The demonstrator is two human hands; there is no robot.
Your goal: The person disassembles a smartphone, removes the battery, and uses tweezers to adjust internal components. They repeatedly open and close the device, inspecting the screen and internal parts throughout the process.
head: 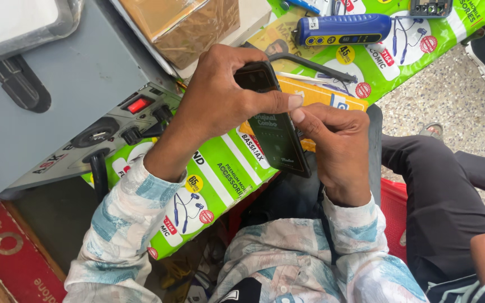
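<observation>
Head view, near to far: the left hand [220, 98] is clamped around the upper end of a dark phone [273, 126], held tilted above the lap, while the right hand [338, 148] pinches its right edge, thumb tips almost meeting; the work appears to be in an early or middle stage, since the phone looks closed and no part is seen removed. Beneath lies a green printed sheet [220, 179] on the counter. Beyond, a grey power unit [79, 84], a blue-handled tool [341, 29] and a brown box [183, 22] crowd the space.
</observation>
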